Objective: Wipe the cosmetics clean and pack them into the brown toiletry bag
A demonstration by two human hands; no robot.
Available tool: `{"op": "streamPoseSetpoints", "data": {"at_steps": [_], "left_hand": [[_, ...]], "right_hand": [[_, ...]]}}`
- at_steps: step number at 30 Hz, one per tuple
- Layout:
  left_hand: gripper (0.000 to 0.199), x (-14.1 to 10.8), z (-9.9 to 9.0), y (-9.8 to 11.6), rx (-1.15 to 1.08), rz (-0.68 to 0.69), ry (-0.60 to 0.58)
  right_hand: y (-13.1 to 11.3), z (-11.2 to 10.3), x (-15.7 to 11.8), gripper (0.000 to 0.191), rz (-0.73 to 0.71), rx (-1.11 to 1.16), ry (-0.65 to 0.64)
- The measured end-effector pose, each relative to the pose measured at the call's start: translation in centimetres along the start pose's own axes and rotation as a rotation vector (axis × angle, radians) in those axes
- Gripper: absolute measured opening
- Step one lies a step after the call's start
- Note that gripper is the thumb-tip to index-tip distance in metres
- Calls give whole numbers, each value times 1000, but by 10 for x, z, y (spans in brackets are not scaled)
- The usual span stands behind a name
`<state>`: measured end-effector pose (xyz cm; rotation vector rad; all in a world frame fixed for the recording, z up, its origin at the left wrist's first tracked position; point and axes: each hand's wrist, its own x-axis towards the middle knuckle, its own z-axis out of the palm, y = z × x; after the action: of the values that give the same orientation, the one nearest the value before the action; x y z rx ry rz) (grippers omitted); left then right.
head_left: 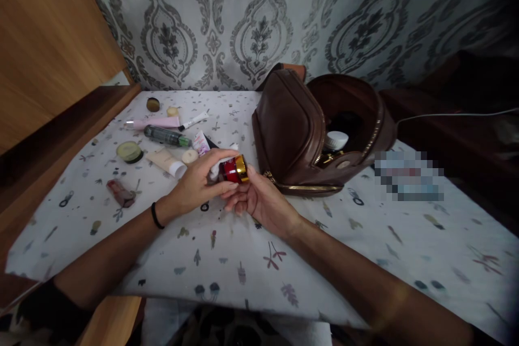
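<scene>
Between both hands, above the table, is a small red cosmetic jar (231, 171) with a shiny gold lid (242, 168), tipped on its side. My left hand (201, 180) is closed around the red body, thumb below and fingers above. My right hand (263, 198) grips the jar at the gold lid, its thumb against the lid and its fingers curled underneath. Just behind my left hand lie a cream squeeze tube (164, 162) with a white cap and a small round beige item (190, 157). A brown cosmetic bag (284, 119) stands unzipped beyond my right hand.
A white-capped container (336, 140) sits inside the bag. On the left lie a pink tube (156, 122), a dark green bottle (166, 135), a round green-topped container (129, 152) and a reddish-brown item (120, 193). A blurred-out patch (409, 175) lies right of the bag.
</scene>
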<state>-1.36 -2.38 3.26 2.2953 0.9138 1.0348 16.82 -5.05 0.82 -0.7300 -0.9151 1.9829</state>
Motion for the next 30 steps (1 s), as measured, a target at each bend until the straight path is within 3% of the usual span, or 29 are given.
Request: {"op": "streamPoseSetpoints", "data": {"at_steps": [10,19,24,30], "left_hand": [[38,1,0,0,-73,-30,36],[20,-1,2,-3,8,174,89],[25,-1,1,-3,111,239,26],[37,-2,0,-4,159,189,-12]], "right_hand": [[-2,2,-1,44,-98,57,174],[0,-1,1,49,-83,51,90],[0,-2,0,41,-81,56,33],[-2,-1,-1,39,-74,50,25]]}}
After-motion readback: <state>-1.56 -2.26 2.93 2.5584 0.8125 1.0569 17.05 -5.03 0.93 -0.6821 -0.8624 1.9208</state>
